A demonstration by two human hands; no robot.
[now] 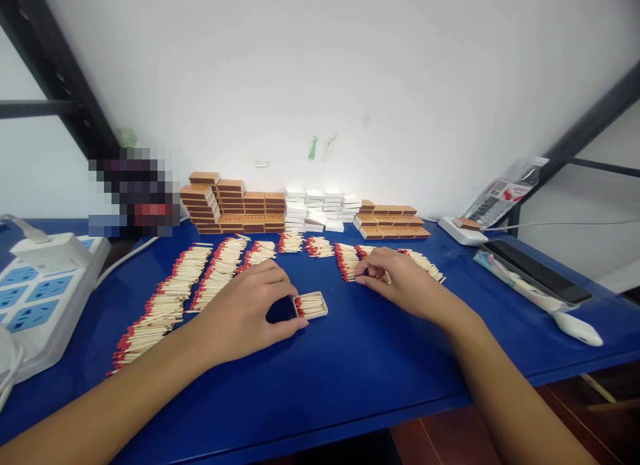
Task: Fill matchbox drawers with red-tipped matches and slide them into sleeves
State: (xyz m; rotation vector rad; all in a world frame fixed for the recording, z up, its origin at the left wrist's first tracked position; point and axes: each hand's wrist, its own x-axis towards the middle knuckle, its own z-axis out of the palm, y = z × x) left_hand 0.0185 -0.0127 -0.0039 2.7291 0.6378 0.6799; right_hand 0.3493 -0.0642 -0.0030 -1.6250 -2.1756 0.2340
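Observation:
A small white matchbox tray [324, 312], partly filled with red-tipped matches, rests on the blue table in front of me. Around its left end, the thumb and index finger of my left hand [255, 305] hold it at the near and far corners. My right hand [387, 278] is over the match piles to the right, with its fingers curled around some matches [383, 277]. A pile of matches [345, 261] lies just left of those fingertips, and another pile [425, 263] shows beyond the wrist. The right fingertips are partly hidden.
Long rows of matches [170, 291] spread on the left. Along the wall stand stacked brown matchboxes [233, 221], white trays [315, 218] and more brown boxes [393, 221]. A power strip [45, 298] sits far left; a phone [540, 271] and a packaged white utensil [577, 326] lie right.

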